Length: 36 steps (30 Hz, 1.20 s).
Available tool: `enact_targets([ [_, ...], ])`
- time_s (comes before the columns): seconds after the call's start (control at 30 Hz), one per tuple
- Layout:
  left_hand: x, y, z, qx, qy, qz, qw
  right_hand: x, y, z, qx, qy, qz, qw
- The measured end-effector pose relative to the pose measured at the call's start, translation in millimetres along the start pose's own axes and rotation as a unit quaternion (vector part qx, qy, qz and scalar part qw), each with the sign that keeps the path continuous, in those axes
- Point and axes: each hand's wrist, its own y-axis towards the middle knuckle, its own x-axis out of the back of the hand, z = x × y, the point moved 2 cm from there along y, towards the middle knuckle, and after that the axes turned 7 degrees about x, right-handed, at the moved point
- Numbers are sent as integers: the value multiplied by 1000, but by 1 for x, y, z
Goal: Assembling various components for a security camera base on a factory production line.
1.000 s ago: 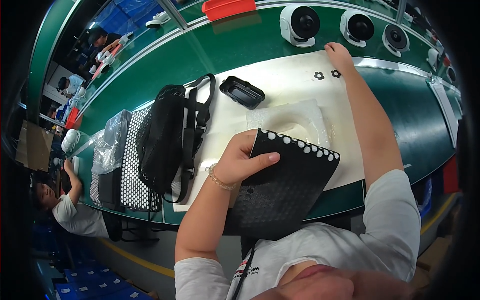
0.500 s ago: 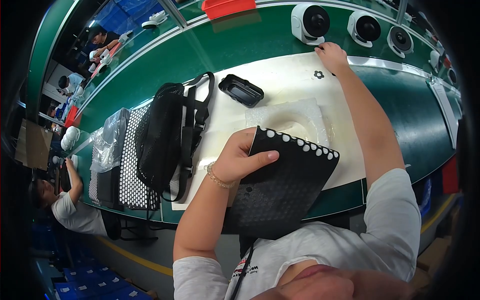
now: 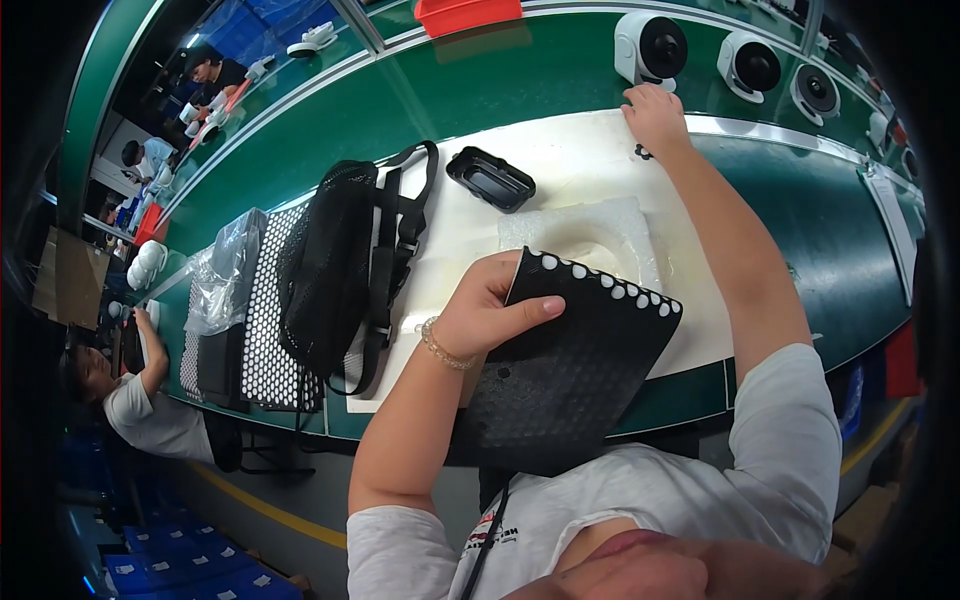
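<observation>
A flat black panel (image 3: 570, 380), with a row of white dots along its far edge, is tilted in front of my body. My left hand (image 3: 500, 305) is closed on its upper left corner, thumb on the face toward me. My right hand (image 3: 657, 120) is stretched out to the far edge of a white board (image 3: 575, 135), close to a white device with a round black front (image 3: 650, 48). Its fingers are bent together, and whatever they hold is hidden. By that wrist lies a small black flower-shaped piece (image 3: 643, 152), partly covered. A foam block with a round hollow (image 3: 640, 225) rests beyond the panel.
A black mesh pouch with straps (image 3: 325, 260), dotted panels (image 3: 270, 345) and a clear plastic bag (image 3: 225, 280) lie to the left. A black tray (image 3: 490, 180) sits on the board. More round-fronted devices (image 3: 750, 65) stand far right. A co-worker (image 3: 150, 400) works at left.
My right hand has shifted slightly left along the board's far edge, now partly covering the flower-shaped piece. My left hand keeps its grip on the panel. The view has turned a little.
</observation>
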Motion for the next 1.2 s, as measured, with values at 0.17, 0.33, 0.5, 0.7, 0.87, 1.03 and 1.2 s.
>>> enact_targets([
  [0.17,1,2,2,8,-2,8,1000,-5,2,1,28,46,-25,998],
  [0.33,2,1,1,3,-8,6,1000,-4,8,4,13,85,32,996],
  [0.5,-2,-1,5,20,-46,0,999,-7,8,-7,74,102,32,991],
  [0.7,3,-2,8,-37,18,-17,999,11,12,28,118,167,25,978],
  [0.87,3,1,3,0,19,12,1000,9,16,33,160,251,20,954],
  [1.03,6,3,14,-41,-3,9,999,1,13,31,142,265,51,952],
  [1.2,2,2,13,-46,-7,-4,999,3,10,31,103,252,64,960],
])
